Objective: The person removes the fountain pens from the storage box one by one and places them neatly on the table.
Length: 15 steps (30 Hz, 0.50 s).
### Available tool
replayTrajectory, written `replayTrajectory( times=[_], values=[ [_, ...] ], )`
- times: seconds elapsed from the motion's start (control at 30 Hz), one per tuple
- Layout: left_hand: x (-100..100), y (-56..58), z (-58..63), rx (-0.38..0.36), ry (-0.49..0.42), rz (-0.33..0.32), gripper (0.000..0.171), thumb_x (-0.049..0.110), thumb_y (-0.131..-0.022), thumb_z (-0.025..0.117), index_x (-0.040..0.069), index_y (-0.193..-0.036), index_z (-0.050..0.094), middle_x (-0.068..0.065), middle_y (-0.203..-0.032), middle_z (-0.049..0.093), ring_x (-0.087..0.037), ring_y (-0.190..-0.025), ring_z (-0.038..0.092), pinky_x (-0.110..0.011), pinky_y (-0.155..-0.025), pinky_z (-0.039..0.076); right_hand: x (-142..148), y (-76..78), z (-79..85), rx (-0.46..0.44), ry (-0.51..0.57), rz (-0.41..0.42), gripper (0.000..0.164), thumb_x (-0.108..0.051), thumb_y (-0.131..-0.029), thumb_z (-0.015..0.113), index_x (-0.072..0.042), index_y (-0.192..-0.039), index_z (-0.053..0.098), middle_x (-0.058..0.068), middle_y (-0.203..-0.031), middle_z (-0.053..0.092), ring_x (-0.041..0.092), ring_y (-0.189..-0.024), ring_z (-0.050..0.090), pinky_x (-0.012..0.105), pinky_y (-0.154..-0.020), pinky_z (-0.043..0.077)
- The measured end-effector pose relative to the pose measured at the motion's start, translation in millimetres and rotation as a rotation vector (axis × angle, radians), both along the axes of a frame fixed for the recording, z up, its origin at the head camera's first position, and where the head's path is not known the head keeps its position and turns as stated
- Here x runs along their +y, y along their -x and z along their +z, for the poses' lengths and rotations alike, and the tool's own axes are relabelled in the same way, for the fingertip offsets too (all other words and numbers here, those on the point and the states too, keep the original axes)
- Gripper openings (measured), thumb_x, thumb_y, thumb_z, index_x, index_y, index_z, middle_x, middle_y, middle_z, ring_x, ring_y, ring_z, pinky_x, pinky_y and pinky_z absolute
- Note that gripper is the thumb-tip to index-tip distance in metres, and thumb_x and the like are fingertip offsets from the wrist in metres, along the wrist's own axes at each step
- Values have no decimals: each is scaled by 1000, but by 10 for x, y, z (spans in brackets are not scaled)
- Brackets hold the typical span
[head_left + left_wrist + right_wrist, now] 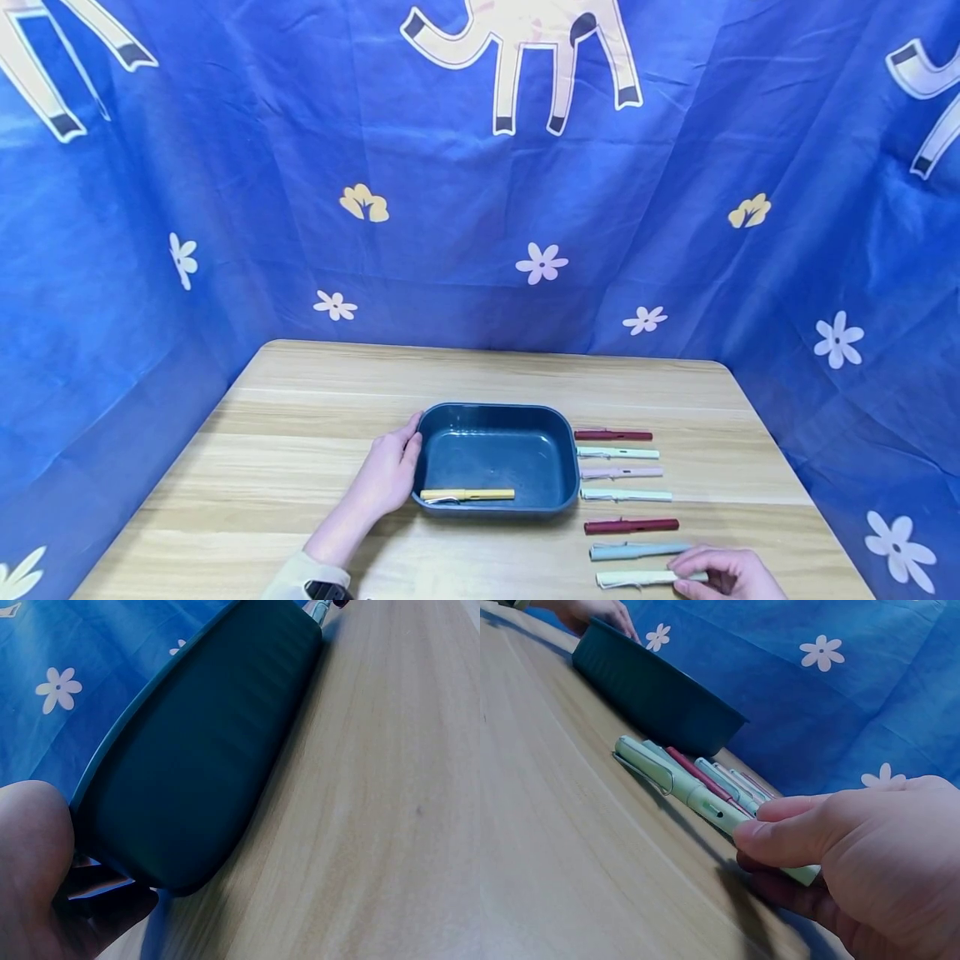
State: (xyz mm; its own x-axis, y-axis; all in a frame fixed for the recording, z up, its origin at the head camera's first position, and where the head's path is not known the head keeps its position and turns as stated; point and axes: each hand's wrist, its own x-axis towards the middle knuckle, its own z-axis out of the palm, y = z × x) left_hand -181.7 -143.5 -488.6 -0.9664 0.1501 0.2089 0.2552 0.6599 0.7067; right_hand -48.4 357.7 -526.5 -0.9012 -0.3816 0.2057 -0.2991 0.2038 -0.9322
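A dark teal plastic bin [495, 508] stands on the table, with a yellow pen [480, 494] lying inside along its near wall. My left hand [393, 471] grips the bin's left end; the left wrist view shows the thumb side and fingers at its corner [180, 750]. At the near right, my right hand [727, 573] pinches the back end of a pale green pen [633, 578] between thumb and fingers. In the right wrist view this pen [682, 784] has its clipped cap pointing away from the hand, and a shadow falls below it.
Right of the bin, several pens lie in a column: a dark red one [615, 435], a lilac one [626, 472], a mint one [630, 496], another dark red one [632, 526] and a blue-grey one [633, 551]. A blue patterned curtain [450, 208] surrounds the wooden table [315, 400].
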Motion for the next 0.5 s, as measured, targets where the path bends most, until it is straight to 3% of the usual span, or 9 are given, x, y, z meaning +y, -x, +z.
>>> replayTrajectory(
  times=[0.13,0.5],
  values=[
    [-5,-1,0,-2,3,2,45,10,-112,47,-11,-152,46,-29,-149,52,-41,-138,52,-53,-117,39,11,24,-36,90,-35,30,26,18,-88,73,0,-105,81,12,-102,79,10,-99,73,24,-79,64],
    [-10,-4,-3,-8,4,8,46,10,-112,47,-10,-153,46,-28,-150,52,-41,-138,52,-53,-117,39,10,47,-148,221,-45,65,34,22,-84,74,-2,-106,81,11,-102,79,14,-96,75,22,-79,63]
  ],
)
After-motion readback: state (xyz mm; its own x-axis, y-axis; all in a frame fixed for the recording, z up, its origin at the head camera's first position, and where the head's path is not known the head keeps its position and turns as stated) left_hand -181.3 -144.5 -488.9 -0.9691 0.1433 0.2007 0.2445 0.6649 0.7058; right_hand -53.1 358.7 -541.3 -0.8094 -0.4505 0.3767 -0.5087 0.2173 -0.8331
